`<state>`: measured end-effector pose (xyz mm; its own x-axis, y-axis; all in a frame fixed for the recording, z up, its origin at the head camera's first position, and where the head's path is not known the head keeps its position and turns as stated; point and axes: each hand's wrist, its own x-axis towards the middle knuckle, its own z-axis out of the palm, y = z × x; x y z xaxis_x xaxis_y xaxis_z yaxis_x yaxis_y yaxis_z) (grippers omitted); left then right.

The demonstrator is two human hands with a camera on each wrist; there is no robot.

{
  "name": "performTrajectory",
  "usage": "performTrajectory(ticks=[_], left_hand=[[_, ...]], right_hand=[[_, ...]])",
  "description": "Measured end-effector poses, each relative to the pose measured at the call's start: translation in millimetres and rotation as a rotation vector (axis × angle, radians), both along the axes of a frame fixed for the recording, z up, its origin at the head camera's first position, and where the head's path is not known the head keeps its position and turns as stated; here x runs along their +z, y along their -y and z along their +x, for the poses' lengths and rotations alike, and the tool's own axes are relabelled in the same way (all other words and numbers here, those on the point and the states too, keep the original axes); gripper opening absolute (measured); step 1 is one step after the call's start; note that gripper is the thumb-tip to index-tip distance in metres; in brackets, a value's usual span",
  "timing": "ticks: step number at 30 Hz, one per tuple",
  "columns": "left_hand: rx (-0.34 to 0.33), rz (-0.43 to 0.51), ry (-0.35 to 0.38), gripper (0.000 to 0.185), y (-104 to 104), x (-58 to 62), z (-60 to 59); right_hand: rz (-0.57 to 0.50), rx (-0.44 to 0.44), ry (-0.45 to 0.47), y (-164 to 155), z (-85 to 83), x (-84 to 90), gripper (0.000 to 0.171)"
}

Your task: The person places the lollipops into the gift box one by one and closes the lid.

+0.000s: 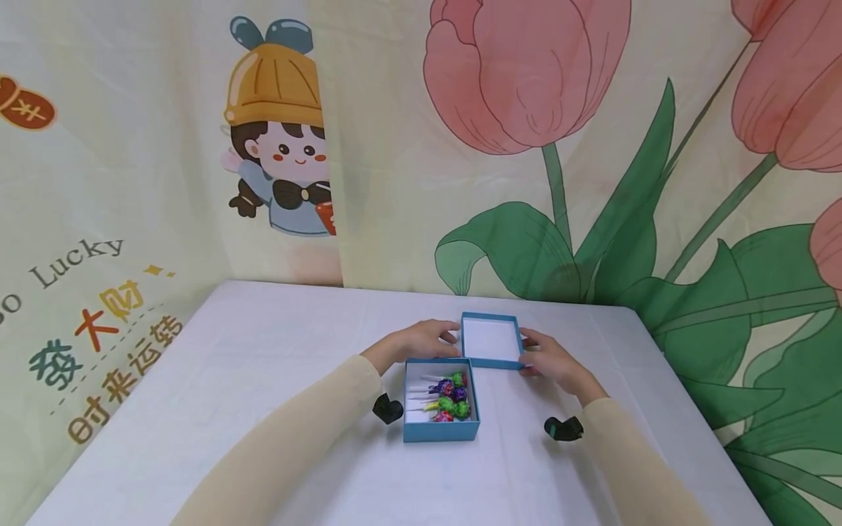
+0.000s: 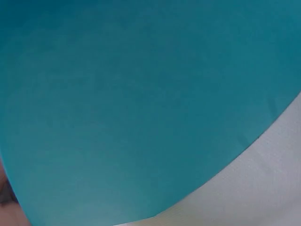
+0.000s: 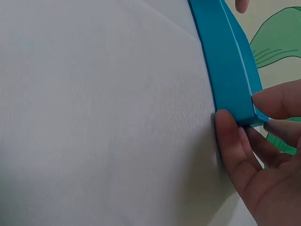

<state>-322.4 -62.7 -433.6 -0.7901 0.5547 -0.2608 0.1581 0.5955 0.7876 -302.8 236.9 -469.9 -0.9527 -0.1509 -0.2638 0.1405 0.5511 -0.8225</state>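
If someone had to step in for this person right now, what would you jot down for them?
Left hand: fingers on the left edge of the blue lid.
Right hand: pinching the lid's right near corner.
Lid: lying inside-up on the white table, just behind the blue box.
Box: open, with wrapped lollipops lying inside.
Done: the box is filled and the lid is in hand.
Left: probably turn the lid over and fit it on.

The head camera looks forward and down over the white table [image 1: 276, 409] from the near edge, while both wrist cameras sit very close, sharing only the blue lid [image 1: 490, 341] at the table's far middle.
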Motion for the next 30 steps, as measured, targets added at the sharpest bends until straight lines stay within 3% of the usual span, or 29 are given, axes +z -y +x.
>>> performTrajectory(ticks=[6, 20, 30], left_hand=[[0.012, -0.015, -0.039, 0.071, 0, -2.5, 1.4], [0.227, 0.117, -0.103, 0.071, 8, -6.4, -1.4], [0.298, 0.181, -0.135, 0.071, 20, 7.3, 6.4]], right_hand=[[-0.015, 0.002, -0.009, 13, 2.2, -0.9, 0.07], [-0.011, -0.001, -0.097, 32, 1.9, 17.7, 0.076], [-0.072, -0.014, -0.192, 47, 12.2, 39.8, 0.073]])
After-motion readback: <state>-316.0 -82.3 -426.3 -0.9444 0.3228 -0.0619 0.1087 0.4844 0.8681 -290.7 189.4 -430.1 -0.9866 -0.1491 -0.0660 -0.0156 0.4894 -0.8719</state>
